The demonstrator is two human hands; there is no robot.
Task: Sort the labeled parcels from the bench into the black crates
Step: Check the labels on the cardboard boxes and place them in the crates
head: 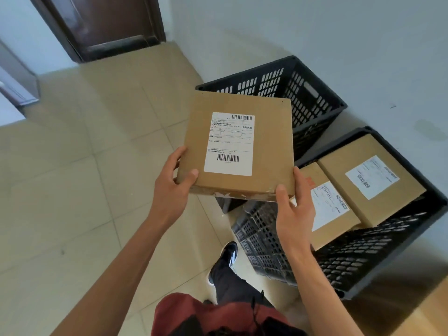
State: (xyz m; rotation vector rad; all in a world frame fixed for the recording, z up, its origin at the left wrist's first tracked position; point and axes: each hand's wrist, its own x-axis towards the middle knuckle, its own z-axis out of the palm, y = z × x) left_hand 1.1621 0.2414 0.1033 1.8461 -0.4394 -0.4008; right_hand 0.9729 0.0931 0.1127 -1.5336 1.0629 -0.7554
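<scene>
I hold a flat parcel [238, 144] in the air above the far crate [312, 93], label up. My left hand [173, 183] grips its near-left corner, thumb on top; my right hand [294, 207] grips its near-right corner. The near crate [378, 260] holds two parcels side by side.

Brown cardboard parcel [264, 146] is faced with a white label [229, 144] printed with black barcodes, black slotted crates [312, 105] (grid-perforated walls) are set on beige floor tiles [97, 166], and a dark brown door [106, 23] is seen behind.
</scene>
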